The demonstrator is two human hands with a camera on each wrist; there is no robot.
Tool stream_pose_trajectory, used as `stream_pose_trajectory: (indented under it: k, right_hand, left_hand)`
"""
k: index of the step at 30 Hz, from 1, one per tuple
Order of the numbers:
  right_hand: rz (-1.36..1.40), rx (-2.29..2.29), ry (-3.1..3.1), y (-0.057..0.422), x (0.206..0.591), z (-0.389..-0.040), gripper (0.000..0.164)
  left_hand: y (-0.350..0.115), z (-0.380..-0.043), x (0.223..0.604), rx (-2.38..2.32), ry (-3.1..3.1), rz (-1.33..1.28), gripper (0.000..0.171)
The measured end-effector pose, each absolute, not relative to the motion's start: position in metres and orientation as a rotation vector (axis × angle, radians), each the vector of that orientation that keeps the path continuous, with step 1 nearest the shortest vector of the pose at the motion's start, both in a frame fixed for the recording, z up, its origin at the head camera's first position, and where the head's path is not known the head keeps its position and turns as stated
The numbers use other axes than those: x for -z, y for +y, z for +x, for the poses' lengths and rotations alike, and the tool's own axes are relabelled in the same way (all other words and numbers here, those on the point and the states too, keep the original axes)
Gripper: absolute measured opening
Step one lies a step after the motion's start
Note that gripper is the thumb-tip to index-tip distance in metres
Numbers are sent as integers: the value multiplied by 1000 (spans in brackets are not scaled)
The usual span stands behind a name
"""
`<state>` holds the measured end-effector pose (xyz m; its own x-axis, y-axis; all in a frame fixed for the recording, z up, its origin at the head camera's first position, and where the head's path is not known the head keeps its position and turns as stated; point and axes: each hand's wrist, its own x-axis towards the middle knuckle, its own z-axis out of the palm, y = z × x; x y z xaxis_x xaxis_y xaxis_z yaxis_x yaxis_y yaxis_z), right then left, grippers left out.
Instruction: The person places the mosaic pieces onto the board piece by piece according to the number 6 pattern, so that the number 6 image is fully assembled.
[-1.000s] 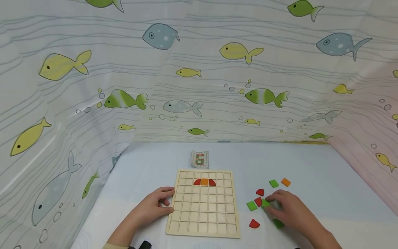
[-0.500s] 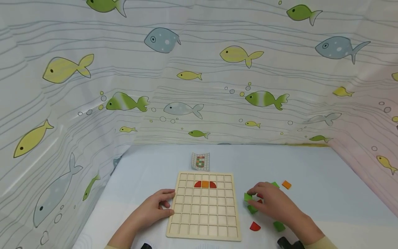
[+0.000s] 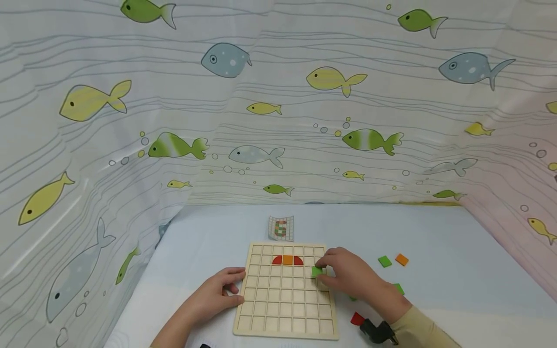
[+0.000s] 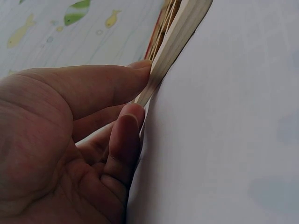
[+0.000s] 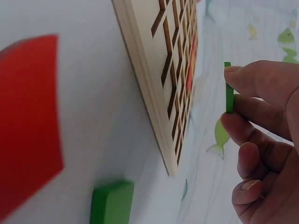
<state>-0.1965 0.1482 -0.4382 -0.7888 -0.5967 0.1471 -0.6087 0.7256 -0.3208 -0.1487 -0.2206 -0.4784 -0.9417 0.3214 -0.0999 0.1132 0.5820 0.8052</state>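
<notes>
A wooden grid board [image 3: 285, 309] lies on the table, with two red quarter-round tiles [image 3: 277, 260] on either side of an orange square tile [image 3: 287, 260] in one upper row. My left hand [image 3: 217, 290] rests at the board's left edge, fingertips and thumb touching its side [image 4: 175, 44]. Over the board's right part, my right hand [image 3: 350, 273] pinches a green square tile [image 3: 316, 272] between thumb and fingers. The right wrist view shows this green tile [image 5: 229, 88] held on edge, above and apart from the board [image 5: 140, 70].
Right of the board lie green tiles [image 3: 385, 261], an orange tile [image 3: 402, 259] and a red tile [image 3: 357, 318], some partly hidden by the right arm. A small pattern card [image 3: 281, 228] stands behind the board. Fish-patterned sheeting [image 3: 256, 135] encloses the table.
My right hand has picked up a green tile from the loose pieces and carried it left over the board. The left hand has stayed at the board's edge.
</notes>
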Motion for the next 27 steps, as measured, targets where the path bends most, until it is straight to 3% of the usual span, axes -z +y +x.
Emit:
stream_pose_trajectory:
  k: [27]
  right_hand:
    - [1162,-663,-2866,74,447,-222,17]
  left_hand:
    - [-221,-147,478,-1291,2584,376,64]
